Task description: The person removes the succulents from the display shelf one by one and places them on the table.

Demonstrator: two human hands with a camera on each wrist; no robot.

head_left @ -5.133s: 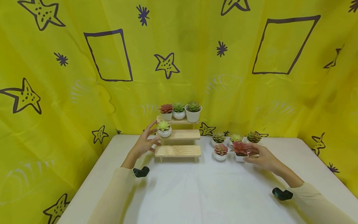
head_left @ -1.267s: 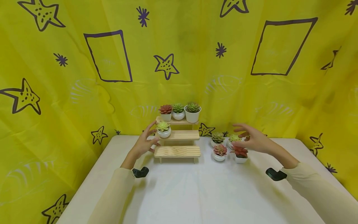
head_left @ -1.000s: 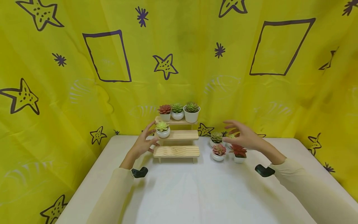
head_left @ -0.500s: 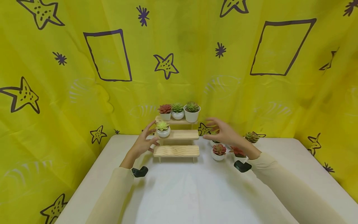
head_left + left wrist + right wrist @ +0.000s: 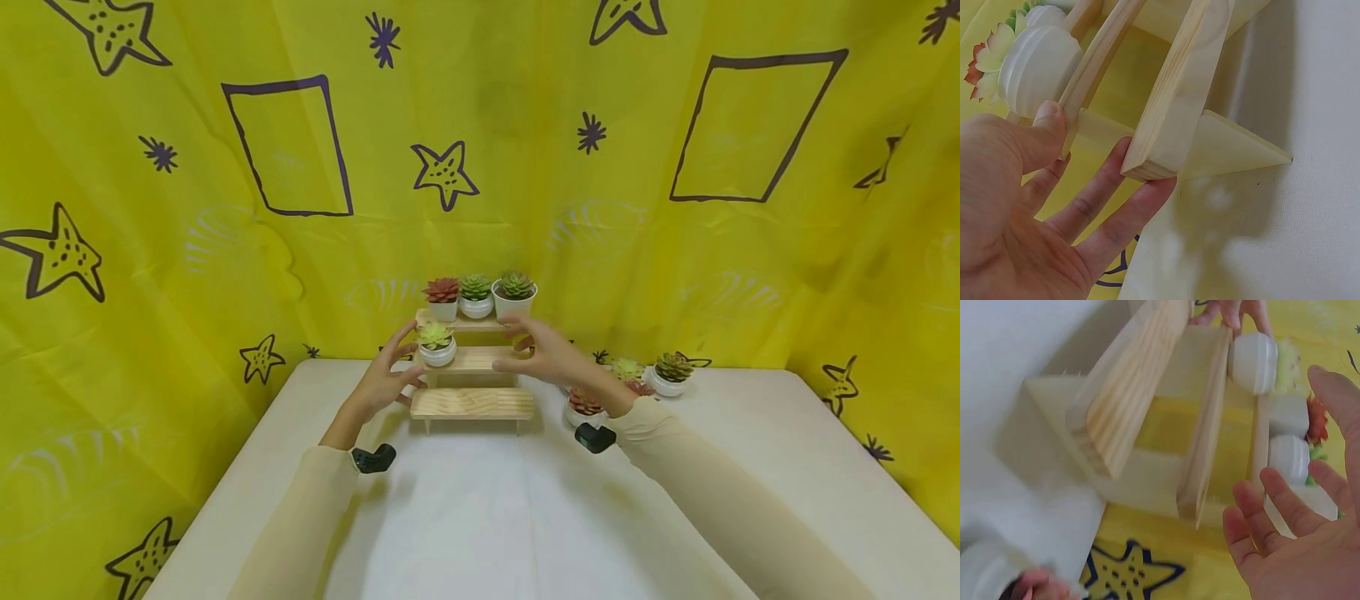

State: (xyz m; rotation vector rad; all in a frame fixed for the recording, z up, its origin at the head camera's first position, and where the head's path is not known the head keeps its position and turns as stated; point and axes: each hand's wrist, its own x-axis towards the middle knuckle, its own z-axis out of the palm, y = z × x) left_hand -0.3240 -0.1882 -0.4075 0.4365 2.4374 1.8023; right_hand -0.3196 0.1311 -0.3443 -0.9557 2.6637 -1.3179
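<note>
A three-step wooden stand (image 5: 472, 403) stands on the table. My left hand (image 5: 378, 387) touches its left end, fingers spread; in the left wrist view, the thumb meets the middle step and fingertips touch the bottom step. A yellow-green succulent (image 5: 435, 337) in a round white pot sits at the left of the middle step. On the top step are a red succulent (image 5: 442, 292), a green succulent (image 5: 476, 288) and a larger potted green succulent (image 5: 514, 287). My right hand (image 5: 547, 354), fingers apart and holding nothing, is beside the middle step's right end.
Several more potted succulents stand right of the stand, partly hidden by my right arm, among them a pink succulent (image 5: 583, 402) and a dark green succulent (image 5: 672, 368). A yellow patterned curtain (image 5: 600, 250) hangs behind the white table (image 5: 465, 517).
My right hand has left the red succulent in the square pot at the right and moved left to the stand. My left hand has stayed at the stand's left end.
</note>
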